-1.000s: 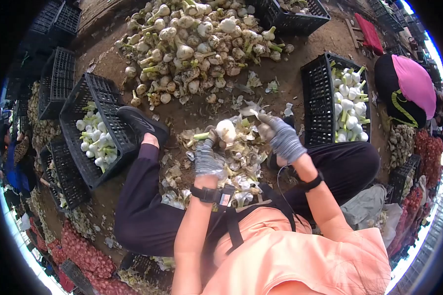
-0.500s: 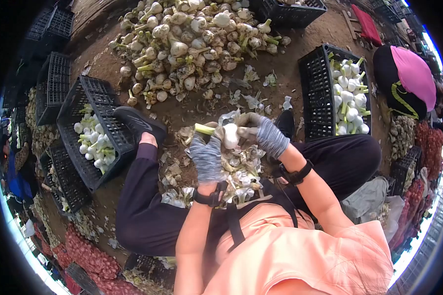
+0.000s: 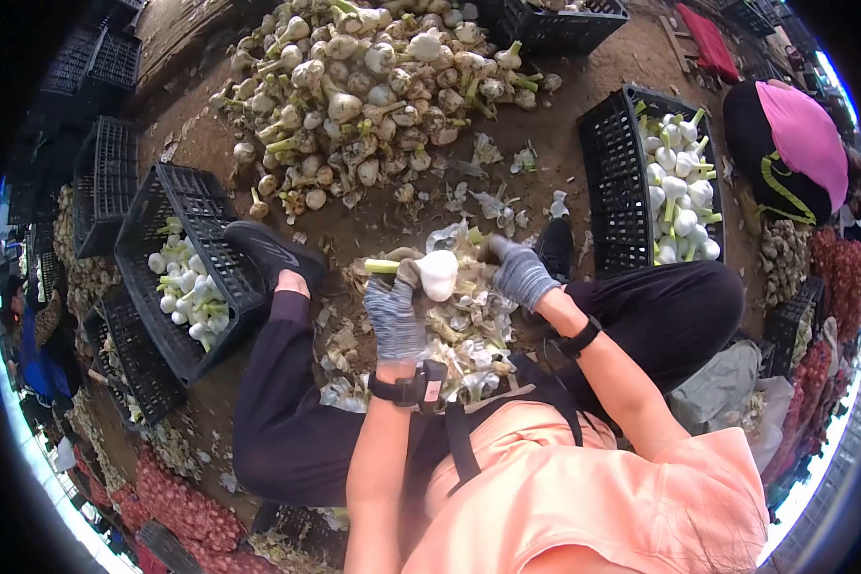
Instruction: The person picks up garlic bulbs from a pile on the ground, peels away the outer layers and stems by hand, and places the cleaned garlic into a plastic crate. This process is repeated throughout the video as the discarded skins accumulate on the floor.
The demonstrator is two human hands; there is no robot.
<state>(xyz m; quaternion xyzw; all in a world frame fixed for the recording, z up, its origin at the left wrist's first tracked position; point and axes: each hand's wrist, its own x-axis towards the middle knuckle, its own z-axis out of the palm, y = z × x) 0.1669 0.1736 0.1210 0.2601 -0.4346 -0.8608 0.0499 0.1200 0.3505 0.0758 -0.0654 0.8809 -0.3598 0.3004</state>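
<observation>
A peeled white garlic bulb (image 3: 438, 275) with a short green stem is in my left hand (image 3: 392, 297), which wears a grey glove and grips the bulb by its stem end. The stem sticks out to the left and the bulb faces right. My right hand (image 3: 515, 265), gloved too, is a little to the right of the bulb, apart from it. Its fingertips are dark and curled, and I cannot make out whether something small is in them. Below both hands lies a heap of papery garlic skins (image 3: 464, 335) between my legs.
A big pile of unpeeled garlic (image 3: 354, 96) lies on the dirt ahead. Black crates of white garlic stand at the left (image 3: 230, 277) and right (image 3: 603, 182). Another crate (image 3: 564, 29) is at the back. A person in pink and black (image 3: 794, 143) is at the far right. Red net sacks (image 3: 177, 507) lie lower left.
My right hand has come away from the bulb and moved slightly right. My left hand still holds the bulb, now turned with its stem level. The camera view has shifted slightly.
</observation>
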